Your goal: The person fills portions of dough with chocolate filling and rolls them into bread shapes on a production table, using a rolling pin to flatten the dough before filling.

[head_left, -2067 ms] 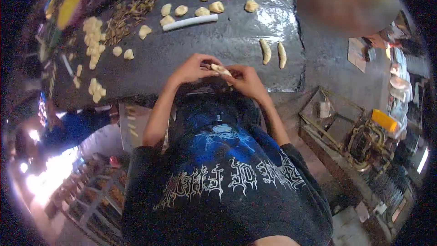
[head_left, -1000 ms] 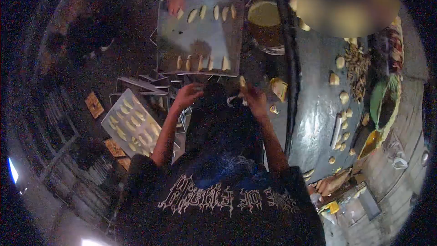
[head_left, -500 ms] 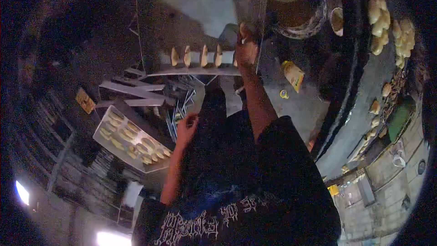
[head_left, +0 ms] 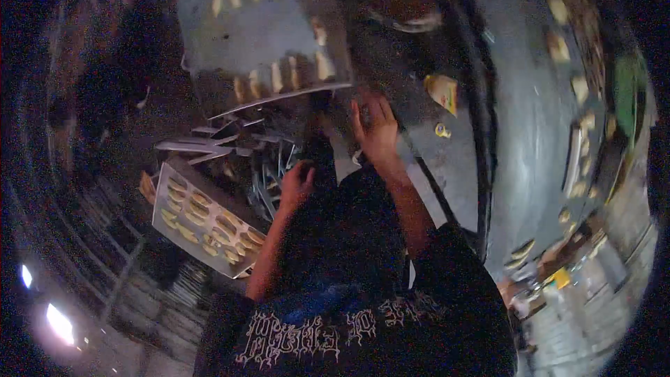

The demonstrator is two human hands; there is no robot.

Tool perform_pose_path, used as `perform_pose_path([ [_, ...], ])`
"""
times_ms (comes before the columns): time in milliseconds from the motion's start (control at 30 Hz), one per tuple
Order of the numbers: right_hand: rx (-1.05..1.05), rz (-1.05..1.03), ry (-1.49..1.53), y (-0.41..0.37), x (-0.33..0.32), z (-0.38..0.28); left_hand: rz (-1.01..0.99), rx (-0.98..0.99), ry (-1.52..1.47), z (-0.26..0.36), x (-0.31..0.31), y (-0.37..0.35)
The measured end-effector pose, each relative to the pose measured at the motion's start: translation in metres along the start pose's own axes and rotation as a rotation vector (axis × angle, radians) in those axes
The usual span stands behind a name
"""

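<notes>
Head view: my right grip (head_left: 377, 131), fingers spread with nothing in them, is just off the near right corner of the metal tray (head_left: 265, 35). My left grip (head_left: 296, 185) is loosely curled; I can't tell whether it holds anything. The dough pieces (head_left: 325, 66) lie on that tray, mostly in far and near rows. Good placing, I'd judge, means even gaps and lifting off without dragging neighbours.
</notes>
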State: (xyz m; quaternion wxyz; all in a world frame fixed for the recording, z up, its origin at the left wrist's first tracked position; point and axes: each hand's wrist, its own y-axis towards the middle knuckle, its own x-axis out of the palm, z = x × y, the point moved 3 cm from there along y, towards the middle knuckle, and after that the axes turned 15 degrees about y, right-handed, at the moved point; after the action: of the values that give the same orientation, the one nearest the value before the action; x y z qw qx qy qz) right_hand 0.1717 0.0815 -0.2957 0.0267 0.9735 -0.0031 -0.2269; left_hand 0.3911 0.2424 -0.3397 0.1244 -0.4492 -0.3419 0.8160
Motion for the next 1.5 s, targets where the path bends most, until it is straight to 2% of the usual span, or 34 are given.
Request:
perform_pose_path([
  [100, -0.102, 0.188, 0.023, -0.060, -0.095, -0.050, -0.041, 0.186, -0.045, 0.035, 0.017, -0.018],
  [167, -0.184, 0.289, 0.003, -0.110, -0.168, -0.071, 0.137, 0.389, -0.017, 0.077, 0.015, -0.037],
  [267, -0.174, 0.558, -0.090, -0.179, -0.280, -0.092, 0.360, 0.699, 0.007, 0.165, 0.024, -0.063],
  [300, -0.053, 0.570, -0.095, -0.205, -0.317, -0.096, 0.321, 0.783, 0.004, 0.205, 0.030, -0.081],
  [400, 0.010, 0.904, -0.314, -0.287, -0.399, -0.090, 0.221, 1.027, 0.057, 0.318, 0.032, -0.153],
  [467, 0.181, 1.091, -0.493, -0.345, -0.440, -0.073, 0.188, 1.180, 0.136, 0.385, 0.057, -0.205],
  [533, 0.372, 1.253, -0.431, -0.386, -0.466, -0.067, -0.040, 1.222, 0.131, 0.433, 0.096, -0.244],
  [567, 0.455, 1.290, -0.359, -0.397, -0.471, -0.060, -0.014, 1.291, 0.180, 0.452, 0.120, -0.256],
  [600, 0.533, 1.318, -0.286, -0.398, -0.476, -0.051, 0.017, 1.355, 0.227, 0.471, 0.143, -0.260],
  [633, 0.611, 1.341, -0.212, -0.401, -0.479, -0.043, -0.014, 1.329, 0.249, 0.485, 0.165, -0.268],
  [667, 0.623, 1.258, -0.332, -0.391, -0.479, -0.034, -0.047, 1.298, 0.267, 0.500, 0.184, -0.269],
  [733, 0.626, 1.082, -0.577, -0.381, -0.474, -0.013, 0.094, 1.407, 0.350, 0.525, 0.215, -0.282],
  [767, 0.615, 1.051, -0.570, -0.377, -0.475, 0.001, 0.045, 1.446, 0.326, 0.534, 0.230, -0.282],
  [800, 0.473, 1.087, -0.683, -0.385, -0.471, 0.025, 0.008, 1.469, 0.305, 0.539, 0.240, -0.279],
  [833, 0.313, 1.114, -0.777, -0.387, -0.467, 0.044, -0.134, 1.342, 0.289, 0.545, 0.246, -0.278],
  [867, 0.717, 0.983, -0.471, -0.377, -0.481, 0.025, -0.132, 1.228, 0.287, 0.549, 0.259, -0.271],
  [900, 0.775, 1.062, -0.499, -0.377, -0.485, 0.031, -0.130, 1.115, 0.282, 0.552, 0.271, -0.266],
  [933, 0.776, 0.980, -0.312, -0.376, -0.491, 0.022, -0.168, 1.095, 0.346, 0.558, 0.218, -0.288],
  [967, 0.548, 1.024, 0.012, -0.399, -0.493, 0.066, -0.278, 1.213, 0.028, 0.555, 0.243, -0.262],
  [1000, 0.649, 0.933, 0.284, -0.400, -0.499, 0.073, -0.279, 1.244, 0.121, 0.552, 0.255, -0.240],
  [1033, 0.539, 0.908, 0.473, -0.401, -0.493, 0.073, -0.478, 1.001, 0.086, 0.552, 0.209, -0.243],
  [1067, 0.447, 0.885, 0.659, -0.397, -0.488, 0.072, -0.471, 0.991, 0.001, 0.549, 0.224, -0.222],
  [1133, 0.383, 0.792, 0.392, -0.380, -0.478, 0.050, -0.628, 1.108, -0.406, 0.533, 0.219, -0.203],
  [1167, 0.357, 0.748, 0.327, -0.364, -0.469, 0.041, -0.629, 1.055, -0.514, 0.523, 0.207, -0.188],
  [1233, 0.316, 0.668, 0.272, -0.323, -0.444, 0.026, -0.656, 0.933, -0.737, 0.471, 0.120, -0.168],
  [1267, 0.329, 0.648, 0.324, -0.293, -0.424, 0.014, -0.452, 1.059, -0.670, 0.442, 0.086, -0.145],
  [1300, 0.397, 0.628, 0.489, -0.258, -0.397, -0.005, -0.372, 1.031, -0.687, 0.405, 0.065, -0.118],
  [1367, 0.564, 0.563, 0.795, -0.186, -0.329, -0.040, -0.246, 0.761, -0.624, 0.323, 0.023, -0.060],
  [1433, 0.705, 0.413, 0.950, -0.123, -0.259, -0.081, -0.242, 0.448, -0.515, 0.253, -0.055, -0.041],
  [1467, 0.690, 0.304, 0.897, -0.101, -0.224, -0.077, -0.155, 0.501, -0.720, 0.200, -0.045, -0.005],
  [1500, 0.692, 0.156, 0.817, -0.071, -0.188, -0.094, -0.145, 0.394, -0.730, 0.176, -0.077, 0.002],
])
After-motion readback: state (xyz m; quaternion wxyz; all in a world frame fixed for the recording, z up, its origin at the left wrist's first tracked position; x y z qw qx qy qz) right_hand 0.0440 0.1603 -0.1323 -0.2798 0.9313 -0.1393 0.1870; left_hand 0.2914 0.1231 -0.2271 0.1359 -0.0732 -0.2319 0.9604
